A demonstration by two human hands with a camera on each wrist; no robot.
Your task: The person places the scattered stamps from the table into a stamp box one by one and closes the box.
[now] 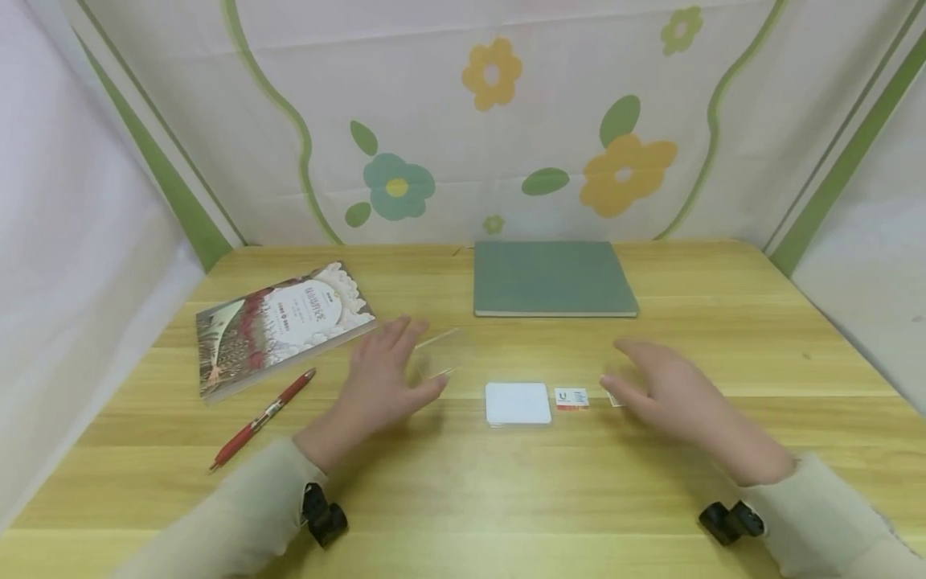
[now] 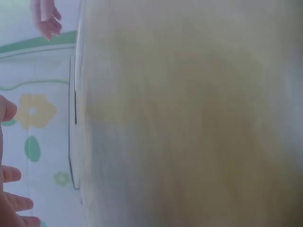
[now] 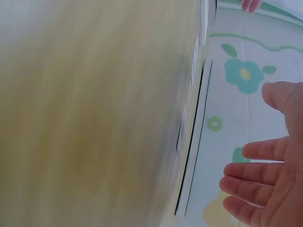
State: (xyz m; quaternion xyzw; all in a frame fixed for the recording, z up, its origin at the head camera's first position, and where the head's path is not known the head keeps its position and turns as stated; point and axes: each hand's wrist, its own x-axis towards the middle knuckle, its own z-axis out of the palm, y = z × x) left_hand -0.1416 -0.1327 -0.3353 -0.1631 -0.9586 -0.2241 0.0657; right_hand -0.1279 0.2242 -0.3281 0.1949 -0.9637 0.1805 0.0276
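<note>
My left hand (image 1: pixel 383 386), fingers spread and holding nothing, hovers beside a clear, flat rectangular plastic piece (image 1: pixel 452 342). The hand overlaps its left side in the head view. On the right, my right hand (image 1: pixel 661 394) has its thumb and fingers apart, and the right wrist view shows the fingers loosely extended with nothing in them. Its thumb partly hides a small white card (image 1: pixel 615 399). Between the hands lie a larger white rounded card or stack of cards (image 1: pixel 518 404) and a small printed card (image 1: pixel 572 399) with a red-orange edge.
A green-covered book (image 1: pixel 553 277) lies flat at the back. At the left are an illustrated book (image 1: pixel 285 326) and a red pen (image 1: pixel 264 418). A flowered curtain (image 1: pixel 448 104) stands behind the wooden table (image 1: pixel 506 515).
</note>
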